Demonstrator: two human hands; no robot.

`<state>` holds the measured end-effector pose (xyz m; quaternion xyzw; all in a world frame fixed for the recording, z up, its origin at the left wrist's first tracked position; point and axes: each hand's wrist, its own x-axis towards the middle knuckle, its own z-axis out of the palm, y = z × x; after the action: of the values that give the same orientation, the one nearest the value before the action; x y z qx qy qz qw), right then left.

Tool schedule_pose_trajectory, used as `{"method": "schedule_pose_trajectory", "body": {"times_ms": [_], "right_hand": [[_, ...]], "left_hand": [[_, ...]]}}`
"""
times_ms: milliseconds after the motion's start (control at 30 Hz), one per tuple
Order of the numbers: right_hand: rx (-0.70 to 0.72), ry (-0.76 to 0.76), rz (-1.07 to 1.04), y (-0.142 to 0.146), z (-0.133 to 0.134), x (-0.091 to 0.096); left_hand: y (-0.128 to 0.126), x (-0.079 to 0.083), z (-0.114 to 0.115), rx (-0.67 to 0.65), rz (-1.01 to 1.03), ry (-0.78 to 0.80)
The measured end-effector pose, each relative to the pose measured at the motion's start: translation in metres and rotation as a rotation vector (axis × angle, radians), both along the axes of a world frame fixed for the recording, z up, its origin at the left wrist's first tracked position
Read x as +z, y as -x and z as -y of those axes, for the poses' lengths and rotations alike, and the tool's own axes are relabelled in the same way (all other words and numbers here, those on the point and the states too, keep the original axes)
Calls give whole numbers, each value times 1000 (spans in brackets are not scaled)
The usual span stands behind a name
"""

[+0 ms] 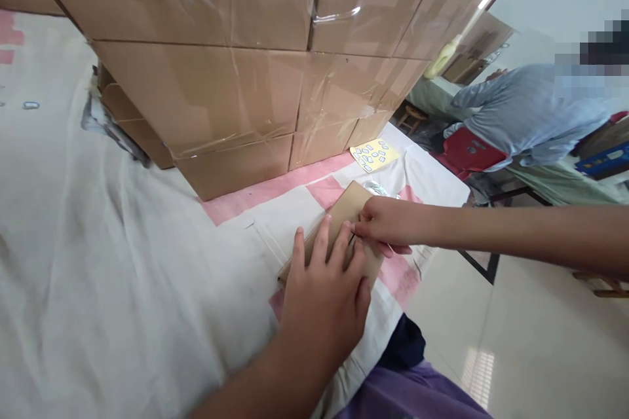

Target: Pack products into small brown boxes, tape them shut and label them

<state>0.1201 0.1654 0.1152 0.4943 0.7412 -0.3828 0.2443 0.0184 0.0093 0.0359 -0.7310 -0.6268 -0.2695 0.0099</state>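
Observation:
A small flat brown cardboard box [352, 200] lies at an angle on the cloth-covered table. My left hand [324, 285] rests on top of it with fingers stretched out and spread. From the right, my right hand [381, 221] reaches over the box, its thumb and fingers pinched together close to my left fingertips. Whatever is in that pinch is too small to make out. A short dark line, perhaps a slot, shows on the box beside the pinch. Clear crinkled plastic [376, 188] lies just behind the box.
Tall stacked cartons [236, 91] wrapped in clear film stand behind my hands. A yellow sheet [376, 154] with several small labels lies at their right corner. Pink-patterned white cloth [171, 275] covers the table. Another person [535, 108] is bent forward at the right, beyond the tiled floor [457, 314].

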Motion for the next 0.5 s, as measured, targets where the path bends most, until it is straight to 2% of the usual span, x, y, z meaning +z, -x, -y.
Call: {"method": "schedule_pose_trajectory", "body": {"times_ms": [100,200,367,433,500], "right_hand": [[77,-40,106,7,-2,6],[142,-69,114,-3,-15,3],[21,-74,-112,-52,-48,-13],[9,-140,-72,-73,-52,-15],[54,-229,68,-90,-49,-12]], "left_hand": [[2,1,0,-5,-1,10],[3,3,0,-6,1,12],[4,6,-1,-6,12,15],[4,6,-1,-8,14,12],[4,5,0,-9,11,13]]}}
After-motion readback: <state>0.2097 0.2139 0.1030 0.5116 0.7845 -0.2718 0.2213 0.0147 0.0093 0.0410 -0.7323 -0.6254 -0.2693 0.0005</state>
